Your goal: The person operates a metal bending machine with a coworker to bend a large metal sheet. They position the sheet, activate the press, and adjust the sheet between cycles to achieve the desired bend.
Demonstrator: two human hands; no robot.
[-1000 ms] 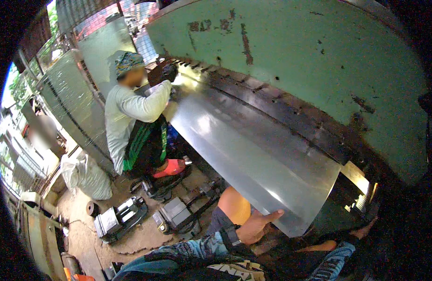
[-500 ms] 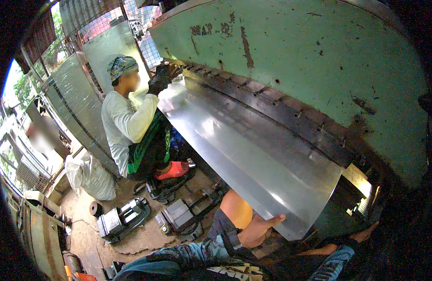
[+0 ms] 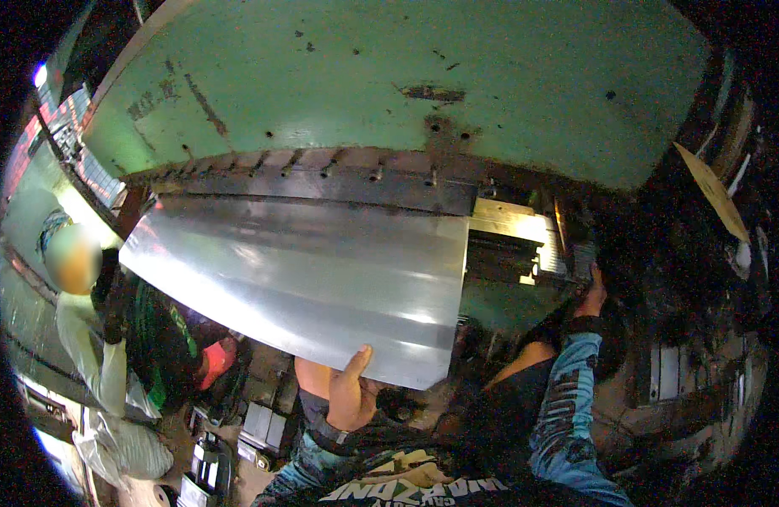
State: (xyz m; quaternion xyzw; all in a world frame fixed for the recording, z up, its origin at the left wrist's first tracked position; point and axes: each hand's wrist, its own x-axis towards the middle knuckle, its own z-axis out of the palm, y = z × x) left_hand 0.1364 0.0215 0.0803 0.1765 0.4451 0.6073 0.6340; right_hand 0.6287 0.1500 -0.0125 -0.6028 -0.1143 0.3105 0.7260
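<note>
A large shiny metal sheet (image 3: pixel 322 279) lies with its far edge in the slot of a green bending machine (image 3: pixel 339 93). My left hand (image 3: pixel 353 399) grips the sheet's near edge close to its right corner, thumb on top and fingers underneath. Stretched out to the right, my right hand (image 3: pixel 594 294) is at the machine's dark right end, beside a ridged metal part (image 3: pixel 557 249). Shadow hides most of its fingers. At the sheet's left end, a co-worker (image 3: pixel 89 338) in a pale long-sleeved shirt has a dark-gloved hand (image 3: pixel 111 275) near the edge.
Machine vises (image 3: pixel 267 427) stand on the floor at lower left, close to my left arm. A whitish sack (image 3: pixel 123 448) sits beyond them. A row of bolts (image 3: pixel 329 169) runs along the machine above the sheet. One tan panel (image 3: pixel 712 194) leans at the far right.
My view has swung right, so the sheet and co-worker appear farther left. My right hand has reached up to the machine's right end. My left hand keeps its grip on the sheet.
</note>
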